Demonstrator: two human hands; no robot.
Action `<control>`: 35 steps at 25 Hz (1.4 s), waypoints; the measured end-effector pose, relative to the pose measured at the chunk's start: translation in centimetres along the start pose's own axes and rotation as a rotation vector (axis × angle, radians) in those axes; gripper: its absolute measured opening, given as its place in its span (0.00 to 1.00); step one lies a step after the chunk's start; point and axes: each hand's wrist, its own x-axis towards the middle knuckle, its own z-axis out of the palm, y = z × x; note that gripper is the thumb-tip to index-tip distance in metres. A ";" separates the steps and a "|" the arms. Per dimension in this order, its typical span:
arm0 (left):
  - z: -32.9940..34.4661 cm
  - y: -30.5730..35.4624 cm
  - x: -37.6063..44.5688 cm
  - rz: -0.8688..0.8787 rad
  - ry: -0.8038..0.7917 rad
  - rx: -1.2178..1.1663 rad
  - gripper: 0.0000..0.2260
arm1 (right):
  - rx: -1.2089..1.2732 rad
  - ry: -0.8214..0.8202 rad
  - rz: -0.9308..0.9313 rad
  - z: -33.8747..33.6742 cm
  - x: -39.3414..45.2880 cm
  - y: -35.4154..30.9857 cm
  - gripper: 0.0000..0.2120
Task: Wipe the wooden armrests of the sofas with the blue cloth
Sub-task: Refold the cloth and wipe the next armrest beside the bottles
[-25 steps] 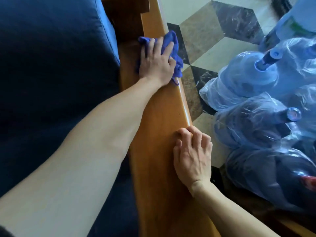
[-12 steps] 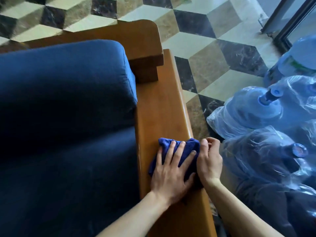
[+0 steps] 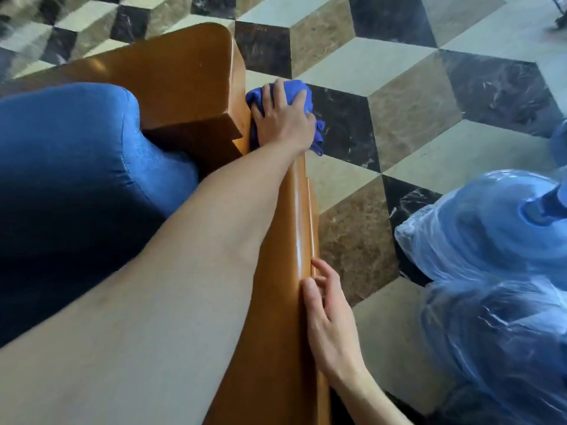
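Observation:
A long wooden armrest (image 3: 288, 228) runs from the bottom centre up to the sofa's wooden back frame (image 3: 171, 78). My left hand (image 3: 283, 121) reaches along it to the far end and presses the crumpled blue cloth (image 3: 294, 90) down on the armrest's outer edge, beside the back frame. My right hand (image 3: 328, 311) rests on the outer side of the armrest nearer to me, fingers spread against the wood and holding nothing. My left forearm covers much of the armrest's top.
The blue sofa cushion (image 3: 70, 167) lies left of the armrest. Several large water bottles wrapped in clear plastic (image 3: 491, 271) stand on the floor at the right, close to the armrest. Patterned marble tiles (image 3: 414, 102) cover the floor beyond.
My left hand has slid the cloth from the near part of the armrest to its far end by the back frame. My right hand has stayed on the outer edge, now apart from the cloth.

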 end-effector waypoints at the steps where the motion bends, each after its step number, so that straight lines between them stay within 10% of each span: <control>1: -0.6 -0.2 1.7 -0.033 -0.041 0.025 0.23 | -0.015 -0.016 -0.009 -0.6 0.2 0.2 0.18; 12: 1.2 -1.2 -21.1 0.661 -0.152 0.284 0.20 | 0.090 0.151 0.038 -7.4 -1.4 0.0 0.19; 21: 4.1 -5.6 -57.5 0.686 -0.308 -0.216 0.19 | 0.129 -0.349 0.695 -4.9 -21.7 8.5 0.16; 27: 0.5 -8.3 -58.7 0.352 -0.361 -0.450 0.16 | -0.224 -0.190 0.253 -5.5 -29.8 9.7 0.02; 30: -1.0 -9.6 -57.8 0.216 -0.522 -0.435 0.25 | -0.451 -0.151 0.018 -4.8 -31.0 7.0 0.09; 35: -6.2 -11.9 -58.4 0.280 -0.443 -0.290 0.09 | -0.597 -0.091 -0.212 -4.8 -33.7 1.8 0.15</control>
